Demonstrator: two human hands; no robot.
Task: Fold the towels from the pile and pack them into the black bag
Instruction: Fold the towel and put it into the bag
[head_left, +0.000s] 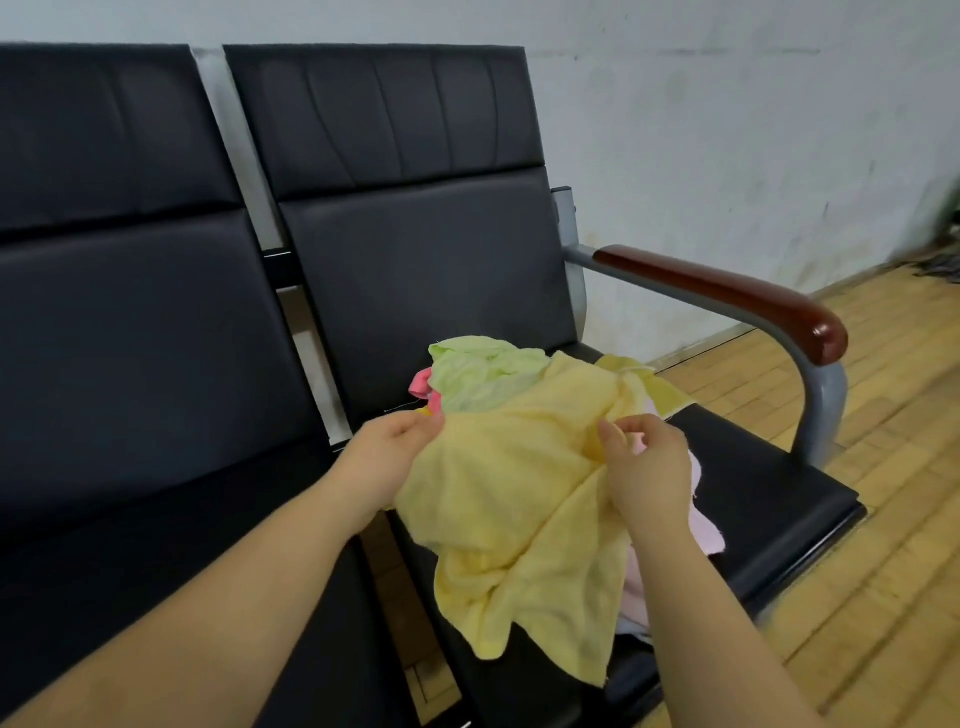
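A person's left hand (387, 454) and right hand (647, 462) each pinch the upper edge of a crumpled pale-yellow terry towel (519, 519), holding it up over the front edge of a black padded waiting-room seat (769, 483). Behind it, towards the seat's back edge, lies the pile: a light-green cloth (478, 376), with pink cloths (423, 387) showing beneath. The towel looks light, limp and non-slip; its corners appear the best hold for shaking it flat. No black bag is in view. No brand, label or writing is legible.
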